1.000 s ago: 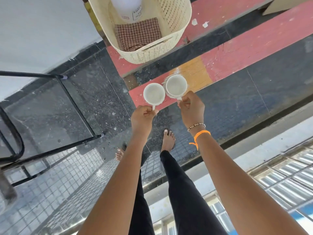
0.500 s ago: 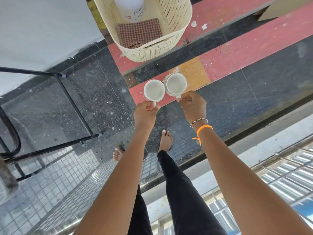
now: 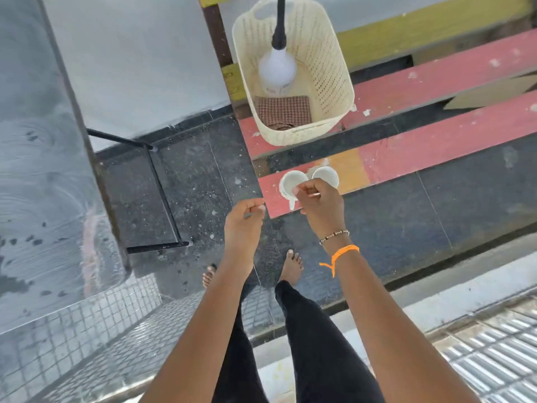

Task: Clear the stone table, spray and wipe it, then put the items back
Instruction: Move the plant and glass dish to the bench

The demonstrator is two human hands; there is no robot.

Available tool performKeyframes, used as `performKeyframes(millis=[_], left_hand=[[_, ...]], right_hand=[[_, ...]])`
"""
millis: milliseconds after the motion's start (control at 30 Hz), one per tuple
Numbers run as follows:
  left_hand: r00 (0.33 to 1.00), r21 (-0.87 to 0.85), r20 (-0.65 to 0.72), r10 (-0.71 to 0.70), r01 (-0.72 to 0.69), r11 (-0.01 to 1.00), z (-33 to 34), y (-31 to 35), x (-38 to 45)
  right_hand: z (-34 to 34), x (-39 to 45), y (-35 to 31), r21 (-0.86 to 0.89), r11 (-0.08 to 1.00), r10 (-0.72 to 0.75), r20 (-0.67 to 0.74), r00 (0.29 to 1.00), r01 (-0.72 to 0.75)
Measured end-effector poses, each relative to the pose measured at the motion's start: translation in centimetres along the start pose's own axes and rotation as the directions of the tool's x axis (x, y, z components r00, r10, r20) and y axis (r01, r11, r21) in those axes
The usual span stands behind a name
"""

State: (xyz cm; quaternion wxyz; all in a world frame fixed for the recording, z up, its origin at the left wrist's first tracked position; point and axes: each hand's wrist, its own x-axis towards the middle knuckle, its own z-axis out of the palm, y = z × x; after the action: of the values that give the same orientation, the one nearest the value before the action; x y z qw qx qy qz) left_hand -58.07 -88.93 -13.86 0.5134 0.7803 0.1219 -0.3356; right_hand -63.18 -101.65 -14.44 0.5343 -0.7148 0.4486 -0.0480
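Two white cups stand side by side on a red-painted step: the left cup with its handle pointing toward me, the right cup just beyond my knuckles. My right hand curls over the near side of the cups, its fingers pinched where the right cup's handle lies hidden. My left hand hangs apart to the left of the step, fingers loosely curled around nothing. The grey stone table fills the left edge, its top streaked with wet wipe marks.
A cream plastic basket sits on the upper red step with a white spray bottle and a checked cloth inside. Black metal table legs stand on the dark speckled floor. My bare feet are below my hands.
My left hand has let go of the left cup and pulled back to the left. Both cups now rest on the red step. The view has tilted up, showing the table top.
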Motion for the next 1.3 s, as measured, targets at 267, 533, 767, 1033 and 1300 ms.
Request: performKeyframes(millis=[267, 533, 767, 1033, 1300], left_hand=[[0.952, -0.302, -0.239, 0.193, -0.262, 0.917, -11.6, 6.2, -4.5], [0.891, -0.463, -0.442, 0.101, -0.323, 0.826, -23.5, 6.7, -6.3], [0.892, -0.514, -0.451, 0.022, -0.28, 0.811, -33.5, 7.3, -2.6], [0.973, -0.46, -0.229, 0.003, -0.111, 0.881, -42.3, 11.5, 7.2], [0.991, -0.347, -0.123, -0.061, 0.015, 0.938, -45.1, 15.8, 16.9]], right_hand=[[7.7, -5.7, -12.1, 0.113, 0.958, -0.285, 0.312, 0.906, 0.263], [16.1, -9.5, -20.8, 0.123, 0.896, -0.43, 0.483, 0.762, 0.428], [25.1, -9.3, -26.3, 0.122, 0.913, -0.399, 0.474, 0.785, 0.39], [35.9, -4.3, -33.1, 0.053, 0.908, -0.405, 0.364, 0.839, 0.415], [41.1, 2.4, -38.0, -0.148, 0.866, -0.446, 0.204, 0.872, 0.478]])
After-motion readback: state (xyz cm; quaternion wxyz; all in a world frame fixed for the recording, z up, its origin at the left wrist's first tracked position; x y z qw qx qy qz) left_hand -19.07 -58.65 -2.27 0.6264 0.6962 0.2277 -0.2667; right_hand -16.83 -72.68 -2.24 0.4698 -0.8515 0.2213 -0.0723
